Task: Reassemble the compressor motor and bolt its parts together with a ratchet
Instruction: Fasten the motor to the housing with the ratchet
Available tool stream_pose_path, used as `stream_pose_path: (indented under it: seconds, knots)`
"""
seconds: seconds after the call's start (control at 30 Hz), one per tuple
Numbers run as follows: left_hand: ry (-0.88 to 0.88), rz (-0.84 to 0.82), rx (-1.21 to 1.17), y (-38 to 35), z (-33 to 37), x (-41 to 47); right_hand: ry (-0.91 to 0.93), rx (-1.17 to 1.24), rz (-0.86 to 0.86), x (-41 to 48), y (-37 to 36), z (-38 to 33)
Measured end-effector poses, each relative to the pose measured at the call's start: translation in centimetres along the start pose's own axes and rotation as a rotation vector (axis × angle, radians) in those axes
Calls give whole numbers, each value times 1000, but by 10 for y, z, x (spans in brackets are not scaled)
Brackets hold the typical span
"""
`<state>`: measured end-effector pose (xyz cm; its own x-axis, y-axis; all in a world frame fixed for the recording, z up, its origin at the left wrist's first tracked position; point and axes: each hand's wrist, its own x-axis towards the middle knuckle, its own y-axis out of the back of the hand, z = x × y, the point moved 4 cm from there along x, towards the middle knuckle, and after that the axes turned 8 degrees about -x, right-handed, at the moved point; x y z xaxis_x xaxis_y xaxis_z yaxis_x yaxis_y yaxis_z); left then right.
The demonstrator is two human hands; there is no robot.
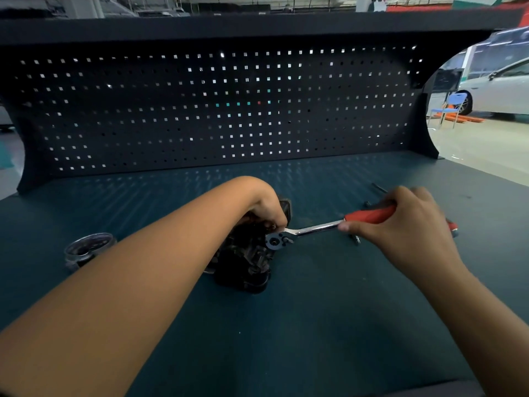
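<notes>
A dark, greasy compressor motor (243, 259) lies on the blue-green bench top near the middle. My left hand (269, 209) grips its far upper end, fingers curled over the casing. A ratchet (315, 228) with a chrome shaft and red handle lies nearly level, its round head set on the motor's top right side. My right hand (400, 222) holds the red handle, thumb stretched along the shaft. The bolt under the ratchet head is hidden.
A small clear jar (88, 249) with dark contents stands left of the motor. Loose bolts (356, 239) and small dark parts (379, 188) lie around my right hand. A dark pegboard (217, 110) walls the bench's back. A car and a blue chair (449, 108) stand far right.
</notes>
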<state>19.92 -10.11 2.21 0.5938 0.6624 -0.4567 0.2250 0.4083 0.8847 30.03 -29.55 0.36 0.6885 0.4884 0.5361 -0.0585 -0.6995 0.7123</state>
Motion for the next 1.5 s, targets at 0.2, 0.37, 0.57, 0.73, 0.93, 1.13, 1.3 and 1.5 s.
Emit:
stream_pose_path:
  seconds: [0.2, 0.37, 0.57, 0.73, 0.93, 1.13, 1.3, 1.5]
  knots:
    - [7, -13, -43, -2, 0, 0, 255, -83, 24, 27, 27, -52]
    - [-37, 61, -41, -3, 1, 7, 609, -194, -51, 40, 36, -119]
    - [-82, 69, -90, -2, -5, 7, 804, -330, -88, 45, 27, -159]
    - [-39, 63, -195, -3, -11, 3, 461, -140, -63, 58, 32, -94]
    - [-19, 3, -217, 2, -10, 2, 90, 150, 22, 27, 5, -16]
    - [-10, -48, -124, 1, -4, 3, -106, 315, 31, -3, -24, 15]
    - [2, -38, -55, 1, -4, 5, 44, 221, 71, 12, 3, -16]
    - [12, -70, -138, -4, -8, 9, 344, -15, 30, 36, 33, -91]
